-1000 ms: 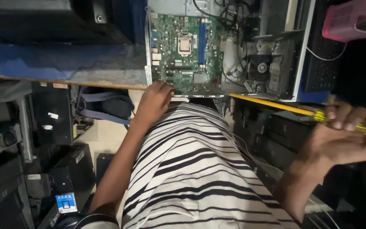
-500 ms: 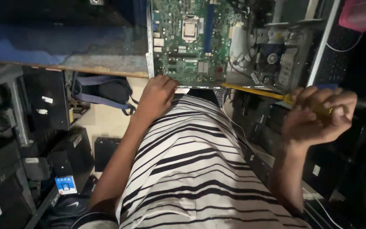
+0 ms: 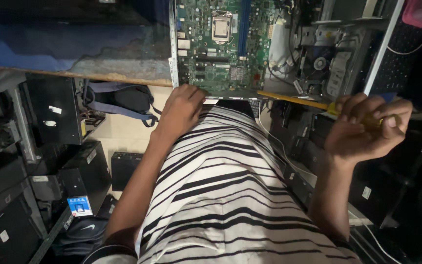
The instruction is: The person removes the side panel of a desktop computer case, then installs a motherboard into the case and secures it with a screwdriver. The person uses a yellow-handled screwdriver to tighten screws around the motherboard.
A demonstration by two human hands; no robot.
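Yellow-handled screwdriver point(image 3: 348, 110) is gripped in the right hand point(image 3: 362, 129), fingers curled shut around the handle, and the shaft is pointed left toward the near edge of the open computer case point(image 3: 377, 54). The right forearm is raised from the lower right, with the wrist bent so the knuckles are turned up toward the camera. The left hand point(image 3: 181, 110) is laid on the front edge of the case, just below the green motherboard point(image 3: 221, 44); its fingers are loosely bent and pressed against the edge, and nothing is seen to be held in it. The left arm is stretched up alongside the striped shirt point(image 3: 221, 195). The screwdriver tip is kept just beside the case's lower rim, well apart from the left hand, with the board sitting between and above the two hands. Compared with half a second ago, the right hand has been shifted slightly lower and further right, the shaft is angled flatter, and the left hand hasn't really been moved. Dark computer towers point(image 3: 50, 161) and a backpack point(image 3: 118, 100) are stacked on the floor to the left.
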